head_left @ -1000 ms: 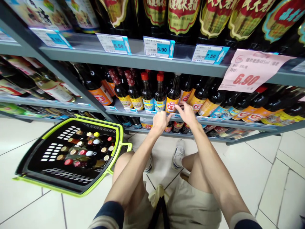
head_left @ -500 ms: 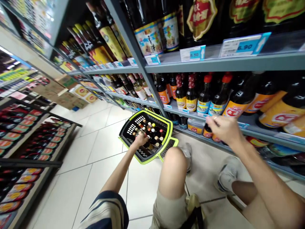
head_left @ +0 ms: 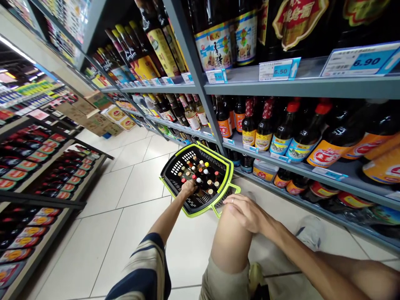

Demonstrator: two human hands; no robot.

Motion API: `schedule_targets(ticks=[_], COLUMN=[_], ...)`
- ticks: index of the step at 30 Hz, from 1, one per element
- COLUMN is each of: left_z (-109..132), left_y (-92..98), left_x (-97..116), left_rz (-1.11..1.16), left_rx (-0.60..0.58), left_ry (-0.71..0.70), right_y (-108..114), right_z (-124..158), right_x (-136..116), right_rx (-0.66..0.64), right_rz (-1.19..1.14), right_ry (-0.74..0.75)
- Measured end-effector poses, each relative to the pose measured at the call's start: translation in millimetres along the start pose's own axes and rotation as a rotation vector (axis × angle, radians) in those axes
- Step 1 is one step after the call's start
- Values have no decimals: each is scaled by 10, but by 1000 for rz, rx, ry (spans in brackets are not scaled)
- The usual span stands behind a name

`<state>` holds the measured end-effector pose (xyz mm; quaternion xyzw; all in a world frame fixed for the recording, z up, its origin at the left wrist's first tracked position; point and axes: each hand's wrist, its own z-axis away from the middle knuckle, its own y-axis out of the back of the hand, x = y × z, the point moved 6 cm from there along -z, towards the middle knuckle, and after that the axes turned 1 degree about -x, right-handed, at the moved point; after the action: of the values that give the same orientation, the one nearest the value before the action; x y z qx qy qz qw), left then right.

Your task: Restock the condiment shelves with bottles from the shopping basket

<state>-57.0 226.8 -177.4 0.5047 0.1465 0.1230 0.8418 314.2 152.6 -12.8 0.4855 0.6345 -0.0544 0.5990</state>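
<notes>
A black shopping basket with a lime-green rim [head_left: 175, 160] stands on the tiled floor and holds several upright bottles [head_left: 201, 175]. My left hand [head_left: 188, 188] reaches into it, fingers curled around a bottle near the basket's front. My right hand [head_left: 245, 211] rests on my raised left knee, fingers loosely bent, holding nothing, with a ring on one finger. Dark sauce bottles with orange, yellow and blue labels [head_left: 283, 133] line the shelf to the right of the basket.
Grey shelving [head_left: 281, 85] with blue price tags runs along the right. A low display of red-labelled bottles [head_left: 34, 166] flanks the aisle on the left. Cardboard boxes [head_left: 93, 121] stand further down the white tiled floor [head_left: 125, 196].
My right hand has dropped from the shelf edge down onto my knee. My left hand stays in the basket among the bottles. The view has shifted slightly.
</notes>
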Motion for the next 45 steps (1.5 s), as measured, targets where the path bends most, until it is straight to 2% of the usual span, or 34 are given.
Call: schedule_targets(ticks=[10, 14, 18, 21, 25, 30, 38, 45], left_z=[-308, -289, -213, -175, -101, -46, -189, -149], left_y=[-91, -25, 61, 30, -133, -263, -261, -227], left_x=[356, 417, 599, 762, 922, 962, 1005, 959], left_rz=[-24, -54, -77, -81, -94, -87, -97, -93], left_rx=[44, 107, 196, 171, 63, 6, -9, -28], left_ry=[-155, -226, -393, -520, -644, -612, -425, -434], right_y=[13, 32, 20, 18, 39, 38, 52, 45], right_z=[-33, -38, -53, -64, -62, -44, -26, -39], right_x=[24, 38, 45, 44, 46, 43, 49, 56], right_rx=[-23, -15, -20, -22, -11, -16, 8, 20], right_rz=[-81, -107, -109, -85, -95, -100, -138, -119], right_ry=[1, -7, -15, -19, -33, -42, -42, -54])
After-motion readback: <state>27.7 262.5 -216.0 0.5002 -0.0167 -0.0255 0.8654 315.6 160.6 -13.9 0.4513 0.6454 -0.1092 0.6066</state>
